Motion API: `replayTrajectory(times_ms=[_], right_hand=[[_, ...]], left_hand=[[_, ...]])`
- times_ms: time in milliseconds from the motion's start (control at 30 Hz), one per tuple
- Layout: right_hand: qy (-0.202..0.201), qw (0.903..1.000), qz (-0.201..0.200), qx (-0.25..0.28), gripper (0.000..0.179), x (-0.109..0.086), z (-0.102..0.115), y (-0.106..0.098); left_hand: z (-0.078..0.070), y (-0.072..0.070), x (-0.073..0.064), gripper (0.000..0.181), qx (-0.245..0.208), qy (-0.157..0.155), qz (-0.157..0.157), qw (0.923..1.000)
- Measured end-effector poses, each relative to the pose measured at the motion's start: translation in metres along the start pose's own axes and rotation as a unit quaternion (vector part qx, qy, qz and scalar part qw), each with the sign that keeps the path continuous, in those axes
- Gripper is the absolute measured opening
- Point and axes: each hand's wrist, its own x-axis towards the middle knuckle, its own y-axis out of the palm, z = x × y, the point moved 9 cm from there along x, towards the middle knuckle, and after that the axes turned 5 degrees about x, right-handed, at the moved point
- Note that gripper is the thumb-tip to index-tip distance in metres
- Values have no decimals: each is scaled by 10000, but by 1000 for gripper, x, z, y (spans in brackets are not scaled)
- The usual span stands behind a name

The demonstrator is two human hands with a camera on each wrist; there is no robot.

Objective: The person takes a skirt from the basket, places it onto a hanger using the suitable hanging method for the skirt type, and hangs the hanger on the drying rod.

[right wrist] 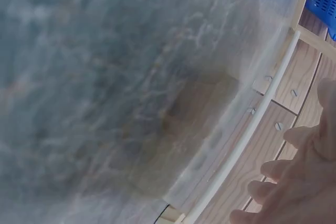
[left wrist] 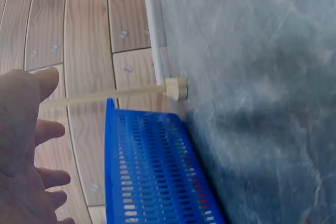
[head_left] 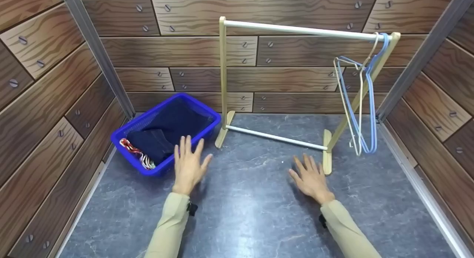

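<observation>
My left hand (head_left: 188, 168) is spread in the air beside the near right corner of a blue plastic basket (head_left: 202, 130), holding nothing. Dark navy cloth (head_left: 177, 115) fills the basket, and a bundle of striped red, white and green fabric (head_left: 137, 153) lies at its near left end. My right hand (head_left: 310, 179), fingers spread, hovers over the floor near the right foot of a wooden garment rack (head_left: 222, 72). A cream hanger (head_left: 361, 113) and blue hangers (head_left: 371, 113) hang at the right end of its white top rail. In the left wrist view the basket's perforated side (left wrist: 152, 166) shows past the fingers.
The rack's white lower bar (head_left: 276, 138) runs just above the grey marbled floor (head_left: 237, 213) between two wooden feet. Wood-patterned walls (head_left: 296, 52) with metal corner posts (head_left: 100, 52) enclose the space on the left, back and right.
</observation>
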Motion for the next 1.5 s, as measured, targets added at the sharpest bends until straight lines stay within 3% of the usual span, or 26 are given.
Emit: replayTrajectory(times_ms=[267, 567, 667, 933, 1267, 1367, 1500], right_hand=[[291, 9994, 150, 59, 66, -4, -15, -1], [564, 9982, 188, 86, 71, -5, -32, -6], [661, 9974, 266, 119, 74, -6, -37, -6], [787, 9953, 510, 224, 76, -9, -46, -6], [571, 9969, 458, 289, 72, -10, -44, -11], [524, 9973, 413, 303, 69, -11, -44, -12], [480, 9974, 383, 364, 68, -12, -45, -14]], left_hand=[[27, -13, 4, 53, -148, -479, -147, 9986], [67, -24, 10, 47, -122, -1028, 18, 9946], [83, -26, 11, 46, -116, -1266, 207, 9917], [115, -20, 14, 56, -300, -1995, 1026, 9741], [132, -9, 24, 71, -743, -2523, 1985, 9441], [133, -5, 23, 71, -674, -2628, 2079, 9398], [135, 0, 24, 77, -554, -2796, 1892, 9397]])
